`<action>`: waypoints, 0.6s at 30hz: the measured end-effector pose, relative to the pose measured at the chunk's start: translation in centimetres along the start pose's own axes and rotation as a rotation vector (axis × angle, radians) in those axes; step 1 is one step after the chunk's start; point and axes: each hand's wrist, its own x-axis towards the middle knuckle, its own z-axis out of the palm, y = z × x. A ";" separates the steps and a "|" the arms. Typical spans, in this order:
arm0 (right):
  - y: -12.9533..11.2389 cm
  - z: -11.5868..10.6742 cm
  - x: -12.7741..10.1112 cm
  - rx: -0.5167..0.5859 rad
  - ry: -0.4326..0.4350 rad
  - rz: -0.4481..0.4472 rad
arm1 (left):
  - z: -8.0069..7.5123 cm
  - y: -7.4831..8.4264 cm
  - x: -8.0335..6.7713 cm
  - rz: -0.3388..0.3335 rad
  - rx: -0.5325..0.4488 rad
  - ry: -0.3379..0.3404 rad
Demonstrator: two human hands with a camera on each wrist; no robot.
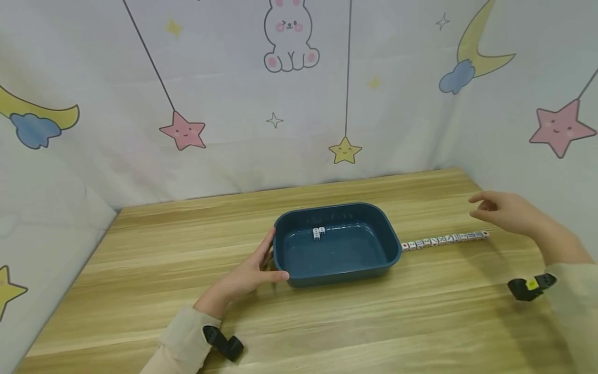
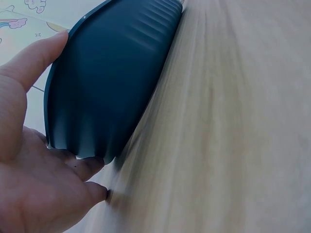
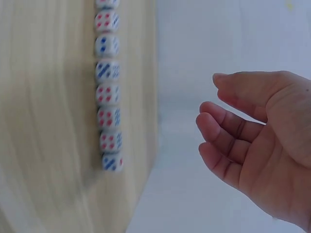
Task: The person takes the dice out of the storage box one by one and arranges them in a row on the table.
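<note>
dice [image 1: 445,240] lie in a single straight row on the wooden table [image 1: 187,249], running right from the outer right wall of the dark blue tray [image 1: 336,262]; the row's left end touches or all but touches that wall. two more dice [image 1: 318,233] sit inside the tray near its far left corner. the right hand [image 1: 506,212] hovers over the far end of the row, apart from it, fingers loosely bent and holding nothing; the last die lies just below and near the fingertips, not between them. the left hand [image 1: 247,275] rests against the tray's near left corner, fingers straight along the wall, thumb up at the rim, steadying rather than clasping. a likely slip: a careless reach into so tight a line could knock neighbouring dice out of line, or off the right edge of the table, which the right wrist view shows close beside the row. a nudge to the tray would also disturb the row's left end.
</note>
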 end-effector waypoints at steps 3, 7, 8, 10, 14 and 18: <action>-1.7 0.0 0.6 0.008 0.002 -0.027 | 0.0 0.0 -0.1 0.001 -0.002 -0.002; -4.4 0.3 1.6 0.027 0.000 -0.056 | 0.0 0.1 -0.1 0.001 -0.004 -0.001; -5.1 0.4 1.8 0.029 0.001 -0.065 | 0.1 0.1 -0.1 0.000 -0.006 -0.001; -6.4 0.6 2.2 0.023 0.002 -0.083 | 0.1 0.1 -0.1 0.000 -0.008 -0.001; -8.9 0.9 3.0 0.012 -0.011 -0.120 | 0.1 0.1 -0.1 -0.001 -0.006 -0.004; -11.3 1.4 3.7 0.071 -0.030 -0.156 | 0.0 0.1 -0.1 -0.002 -0.003 -0.004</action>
